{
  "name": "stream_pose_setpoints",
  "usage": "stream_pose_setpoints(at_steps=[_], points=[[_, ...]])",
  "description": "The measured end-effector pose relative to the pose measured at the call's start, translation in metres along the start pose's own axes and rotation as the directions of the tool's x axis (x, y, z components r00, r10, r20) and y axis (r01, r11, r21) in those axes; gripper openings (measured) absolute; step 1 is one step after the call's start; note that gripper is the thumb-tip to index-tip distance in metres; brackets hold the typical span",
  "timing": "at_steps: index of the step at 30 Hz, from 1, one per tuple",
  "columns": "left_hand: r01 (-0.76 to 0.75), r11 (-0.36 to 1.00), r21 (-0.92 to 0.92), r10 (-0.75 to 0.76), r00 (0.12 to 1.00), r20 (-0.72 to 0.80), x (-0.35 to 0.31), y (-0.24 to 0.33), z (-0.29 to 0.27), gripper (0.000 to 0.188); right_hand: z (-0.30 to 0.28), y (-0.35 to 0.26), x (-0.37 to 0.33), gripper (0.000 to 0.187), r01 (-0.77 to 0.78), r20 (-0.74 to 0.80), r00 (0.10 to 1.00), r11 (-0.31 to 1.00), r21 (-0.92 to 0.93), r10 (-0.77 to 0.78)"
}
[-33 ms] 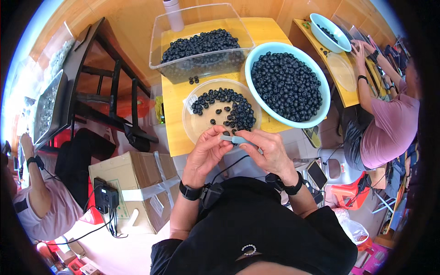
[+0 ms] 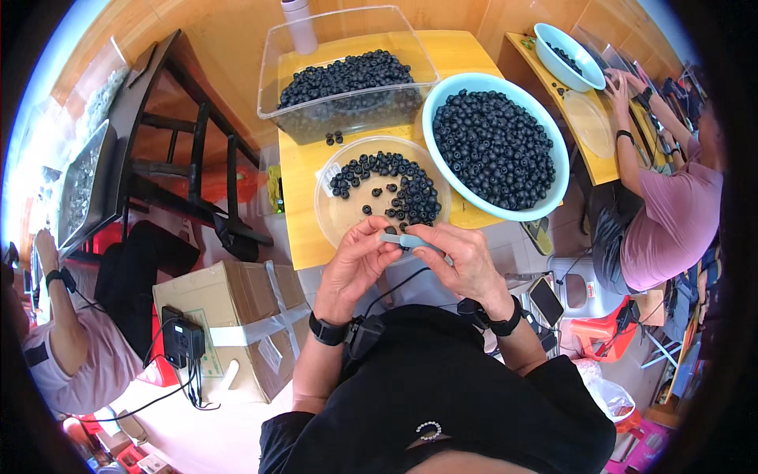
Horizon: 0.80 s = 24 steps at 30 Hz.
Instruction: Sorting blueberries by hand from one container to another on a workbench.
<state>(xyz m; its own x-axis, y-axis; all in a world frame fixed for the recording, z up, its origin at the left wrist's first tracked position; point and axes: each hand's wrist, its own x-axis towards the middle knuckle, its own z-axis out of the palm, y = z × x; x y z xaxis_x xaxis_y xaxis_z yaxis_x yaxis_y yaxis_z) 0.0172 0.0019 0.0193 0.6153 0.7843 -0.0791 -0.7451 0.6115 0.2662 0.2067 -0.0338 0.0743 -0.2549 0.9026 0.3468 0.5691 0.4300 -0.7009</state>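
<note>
Over the near rim of a round clear plastic tray (image 2: 332,217), my two hands meet. My right hand (image 2: 466,257) is closed on a small tool with a light-blue handle (image 2: 412,241) and a flat greyish end. The fingertips of my left hand (image 2: 355,257) are pinched at that flat end, around a small black round part (image 2: 390,230) that is mostly hidden. Similar black parts (image 2: 414,197) with holes lie in the tray, heaped along its far and right sides.
A clear rectangular bin (image 2: 339,118) of black parts stands at the back of the yellow table (image 2: 300,197). A light-blue basin (image 2: 557,186) full of them is at right. People work at both sides. A taped cardboard box (image 2: 237,316) stands at lower left, a black-framed table (image 2: 197,158) beyond it.
</note>
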Motion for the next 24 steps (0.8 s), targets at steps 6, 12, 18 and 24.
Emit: stream_pose_setpoints(at_steps=[6,12,18,24], points=[[-0.007,1.0,0.022,0.008,1.0,-0.026,-0.001,-0.001,-0.002,0.017,0.001,0.001,-0.001,0.023,-0.004,-0.008,1.0,1.0,-0.007,0.004],[0.002,0.999,0.032,-0.002,1.0,-0.021,-0.002,0.001,-0.005,0.016,0.004,0.006,-0.001,0.023,0.022,-0.004,1.0,0.999,-0.024,-0.022],[0.007,0.999,0.052,-0.004,0.998,-0.057,-0.006,0.003,-0.003,0.016,0.021,0.035,-0.002,0.02,0.016,-0.085,0.996,0.999,-0.051,-0.02],[0.036,0.994,0.107,-0.035,0.999,-0.017,-0.006,0.004,0.005,0.017,0.003,0.04,-0.003,0.022,-0.199,-0.103,0.975,0.98,-0.008,0.198]])
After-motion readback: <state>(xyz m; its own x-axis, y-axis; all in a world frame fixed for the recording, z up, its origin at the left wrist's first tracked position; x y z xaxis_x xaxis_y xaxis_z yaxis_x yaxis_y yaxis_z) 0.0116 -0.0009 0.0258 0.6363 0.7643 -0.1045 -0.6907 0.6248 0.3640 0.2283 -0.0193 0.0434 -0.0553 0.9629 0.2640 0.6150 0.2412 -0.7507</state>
